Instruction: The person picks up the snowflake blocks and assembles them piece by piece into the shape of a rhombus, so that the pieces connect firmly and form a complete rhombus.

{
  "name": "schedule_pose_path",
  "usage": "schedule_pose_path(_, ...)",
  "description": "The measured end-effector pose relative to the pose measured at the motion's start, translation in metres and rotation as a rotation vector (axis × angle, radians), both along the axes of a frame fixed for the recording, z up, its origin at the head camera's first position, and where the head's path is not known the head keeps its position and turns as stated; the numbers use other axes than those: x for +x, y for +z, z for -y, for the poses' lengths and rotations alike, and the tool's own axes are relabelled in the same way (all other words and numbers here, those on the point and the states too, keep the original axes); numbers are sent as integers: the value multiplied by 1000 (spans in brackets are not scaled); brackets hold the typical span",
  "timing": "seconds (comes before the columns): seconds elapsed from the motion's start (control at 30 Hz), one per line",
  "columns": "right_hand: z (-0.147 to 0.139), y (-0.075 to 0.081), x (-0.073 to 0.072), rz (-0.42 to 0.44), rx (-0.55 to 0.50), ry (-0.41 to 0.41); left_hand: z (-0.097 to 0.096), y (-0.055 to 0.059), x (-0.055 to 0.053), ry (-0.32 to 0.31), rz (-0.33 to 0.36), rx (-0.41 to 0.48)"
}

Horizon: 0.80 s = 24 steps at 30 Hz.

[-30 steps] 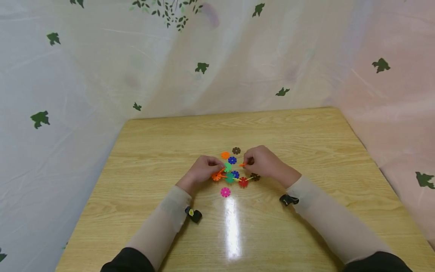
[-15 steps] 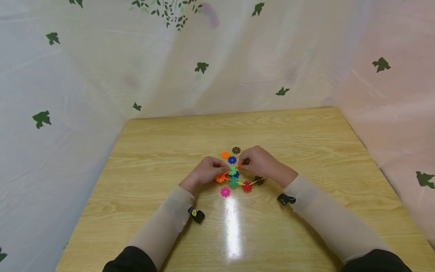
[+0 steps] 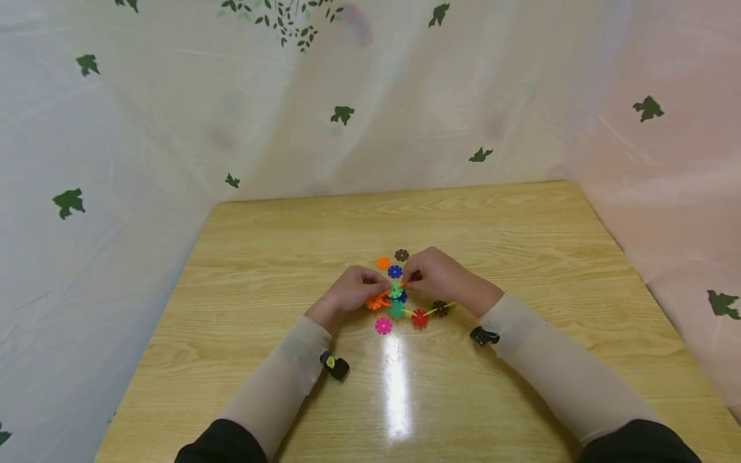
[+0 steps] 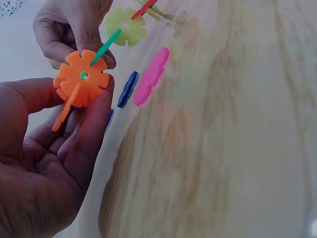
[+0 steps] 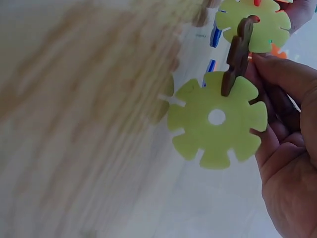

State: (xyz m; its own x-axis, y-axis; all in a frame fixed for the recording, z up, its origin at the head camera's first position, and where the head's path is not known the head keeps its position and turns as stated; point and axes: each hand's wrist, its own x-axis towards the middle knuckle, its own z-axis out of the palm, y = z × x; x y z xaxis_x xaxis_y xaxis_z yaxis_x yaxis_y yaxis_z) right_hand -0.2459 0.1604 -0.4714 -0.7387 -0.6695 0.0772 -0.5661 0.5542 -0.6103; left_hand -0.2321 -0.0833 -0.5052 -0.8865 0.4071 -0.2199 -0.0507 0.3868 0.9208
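One chain of flower-notched plastic discs (image 3: 419,318), orange, green, yellow, red and brown, on or just above the wood-grain table (image 3: 260,270): I log its long axis running left to right, the orange end at the left hand (image 3: 350,287), the yellow end pointing rightward, near the right hand (image 3: 441,274). Left hand, nearer: pinching that orange end. Right hand: pinching an edge-on orange plastic disc (image 3: 404,283), mostly hidden. One light-green notched plastic disc (image 3: 396,292): between both sets of fingertips; linkage unclear to me.
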Motion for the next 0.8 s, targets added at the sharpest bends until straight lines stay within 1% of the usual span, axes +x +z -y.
schedule_pose_path(0.1, -1, 1, -1, 44, 13, 3, 2, 2, 0, -13, -6, -5)
schedule_pose_path(0.23, -6, 2, -8, 90, 49, -9, 6, 3, 0, -21, -27, -26)
schedule_pose_path(0.3, -8, 2, -14, 89, 62, -30, 7, 4, 0, -18, -21, -22)
schedule_pose_path(0.43, -7, 3, -27, 48, 93, -60, 7, 4, 0, -22, 0, 7)
schedule_pose_path(0.53, -1, 2, -36, 29, 158, -34, 7, 3, -1, -37, 3, 22)
schedule_pose_path(0.67, 8, 0, -46, 20, 246, 32, 7, 3, -2, -48, 16, 36)
schedule_pose_path(0.8, 15, -3, -51, 30, 291, 58, 6, 5, -1, -54, 50, 66)
